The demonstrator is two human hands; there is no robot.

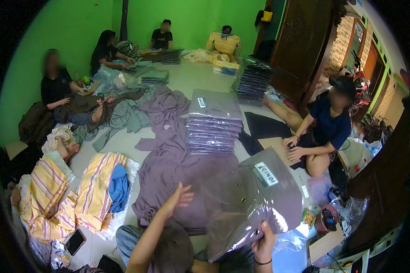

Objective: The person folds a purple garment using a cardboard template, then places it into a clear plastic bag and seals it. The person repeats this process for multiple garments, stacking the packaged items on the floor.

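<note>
My right hand [263, 248], low and right of centre in the frame, grips the lower edge of a clear-wrapped package [241, 218], thumb on the near face and the other fingers behind. A dark band [263, 262] circles that wrist. The package is tilted across the lower centre, its folded cloth a grey-purple, with a white label [265, 174] near its top edge. My left hand [174, 202] is left of it, fingers spread and open, holding nothing; whether the tips touch the wrap I cannot tell.

Beyond my fingers, a heap of purple cloth [164, 182] spreads over the floor [200, 75] in mid-frame. A stack of wrapped purple packages [213, 129] stands just above centre, and a taller dark stack [252, 82] rises behind it to the right. Green cloth [127, 116] lies left of centre.

At the lower left of the frame I see striped yellow cloth [98, 191], a blue cloth [119, 187] on its right side, and a phone [75, 242] below. Toward the lower right sits a reddish tub [328, 220] with a dark device in it.

At the right, 1 person [330, 123] sits with both hands on brown cardboard [278, 151]. Another 4 people sit along the green walls [191, 22], from the left edge to the top centre.
</note>
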